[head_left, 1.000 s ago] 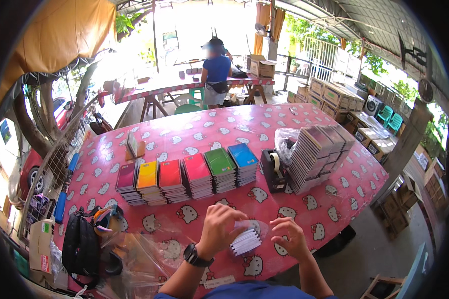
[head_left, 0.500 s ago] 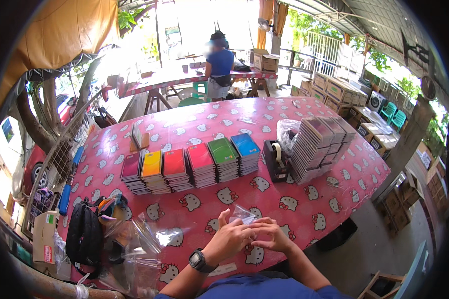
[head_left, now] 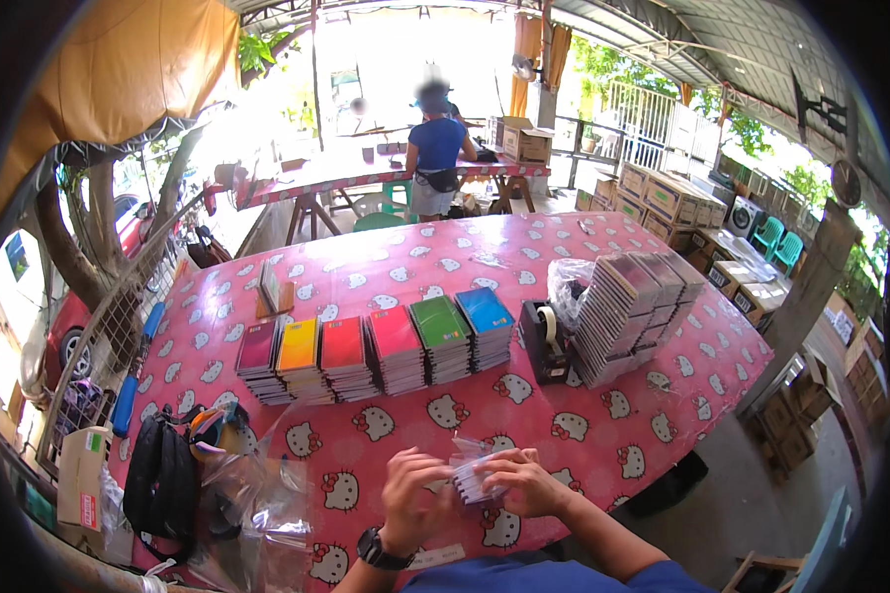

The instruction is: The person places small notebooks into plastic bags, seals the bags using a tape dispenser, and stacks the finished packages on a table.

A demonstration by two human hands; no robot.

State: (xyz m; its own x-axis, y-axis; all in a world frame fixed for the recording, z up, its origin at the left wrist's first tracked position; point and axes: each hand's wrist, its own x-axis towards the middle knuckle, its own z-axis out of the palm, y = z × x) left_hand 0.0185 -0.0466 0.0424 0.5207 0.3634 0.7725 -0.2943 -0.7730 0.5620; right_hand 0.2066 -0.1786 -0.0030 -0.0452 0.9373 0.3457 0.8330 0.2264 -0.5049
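My right hand (head_left: 529, 482) grips a small stack of spiral notebooks (head_left: 471, 480) in clear plastic at the table's near side. The notebooks' bound edges face left, and loose plastic stands up above them. Just left of the stack is my left hand (head_left: 413, 496), its fingers apart and slightly blurred, with nothing visible in them; a dark watch is on that wrist. Beyond my hands runs a row of notebook piles: maroon, yellow (head_left: 298, 346), red, pink, green (head_left: 439, 322) and blue. A tape dispenser (head_left: 546, 341) stands right of the row.
Wrapped notebook bundles (head_left: 631, 311) are stacked high beside the dispenser. At left lie a black backpack (head_left: 163, 484) and clear plastic sleeves (head_left: 262, 524) on the pink table cover (head_left: 405, 415). A person in blue (head_left: 435, 148) stands at a far table; cartons (head_left: 663, 193) fill the right.
My left hand has come away leftward from the right hand, uncovering the notebooks' bound edges. The right hand keeps its grip. The view has shifted slightly, and the far person has turned.
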